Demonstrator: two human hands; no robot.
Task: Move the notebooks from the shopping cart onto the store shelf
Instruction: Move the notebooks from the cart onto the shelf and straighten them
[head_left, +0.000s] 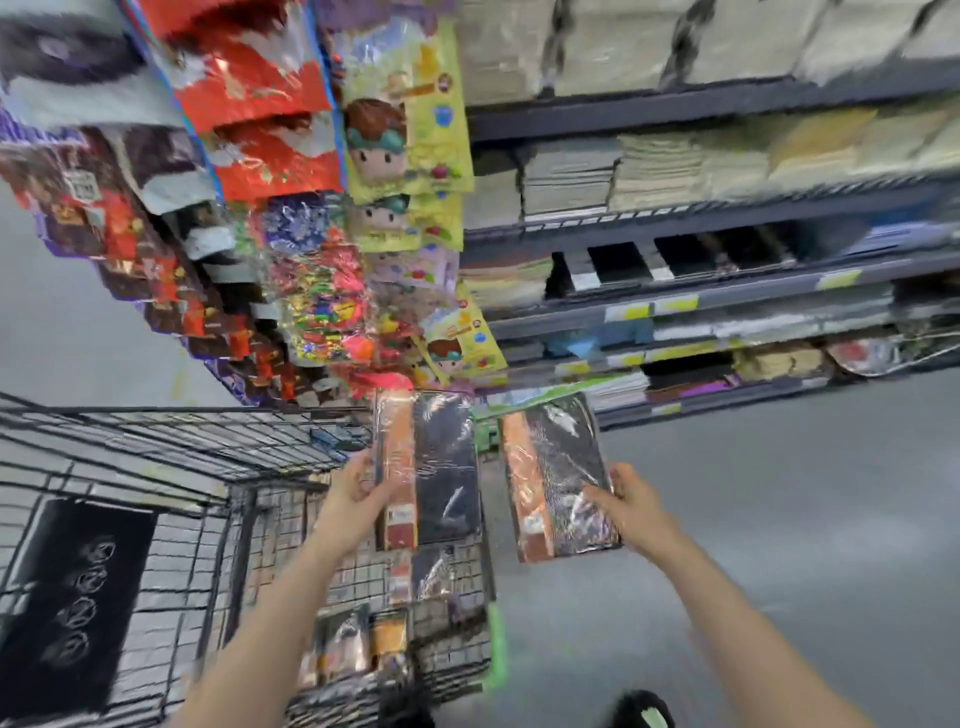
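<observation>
1. Notebooks: two wrapped packs are held up in the air, one in each hand. Each pack is black with an orange strip down its left side and has shiny clear wrap on it.
2. The left notebook pack (428, 467) is above the right end of the shopping cart (156, 467). It stands almost straight up and down.
3. The left hand (358, 491) holds this pack by its left edge. Its fingers are closed around the orange side.
4. The right notebook pack (558, 475) is over the grey floor (779, 519), just past the cart's green edge. It leans a little to the left.
5. The right hand (631, 506) holds this pack at its lower right corner, with the thumb on top. Its fingers are closed on the pack.
6. The two packs are near each other but do not touch.
7. More notebooks (374, 639) of the same kind lie in the cart's small front basket, under the left arm.
8. A black sheet with round marks (72, 613) sits in the big part of the cart.
9. The store shelf (701, 296) is up ahead and to the right. It has many rows with stacks of books and paper on them. Both packs are well apart from it.
10. Bright toy and snack bags (291, 208) hang to the left of the shelf, above the cart.
11. The picture is blurry, so the small words on things cannot be read.
</observation>
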